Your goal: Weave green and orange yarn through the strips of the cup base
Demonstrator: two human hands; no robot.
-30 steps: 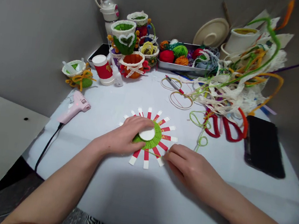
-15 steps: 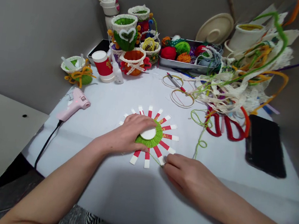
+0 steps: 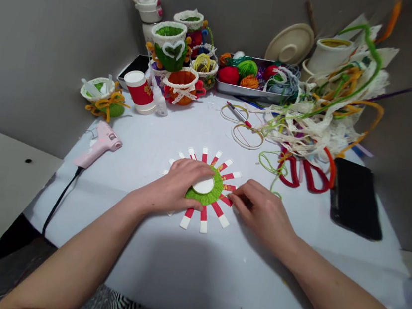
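A red-and-white paper cup [image 3: 218, 209], its side cut into strips, lies spread out flat like a sun. Green yarn [image 3: 217, 188] is woven in a ring around its white round base [image 3: 203, 185]. My left hand [image 3: 183, 182] grips it from the left, fingers over the far side of the ring and thumb along the near side. At the right-hand strips, my right hand [image 3: 259, 208] has thumb and fingertips pinched together on the yarn; the strand is mostly hidden there. Loose green yarn [image 3: 270, 163] trails on the table beyond that hand.
On the left lies a pink glue gun [image 3: 100, 146] with a black cord. Decorated cups [image 3: 168, 49] and a red paper cup [image 3: 138, 91] stand behind. A tray [image 3: 251, 92] holds yarn balls. Red-handled scissors [image 3: 303, 175], lace trimmings [image 3: 330, 119] and a black phone [image 3: 358, 198] lie right.
My right hand has moved up and toward the cup, from below the lower right strips to the right-hand ones. My left hand stays on the cup.
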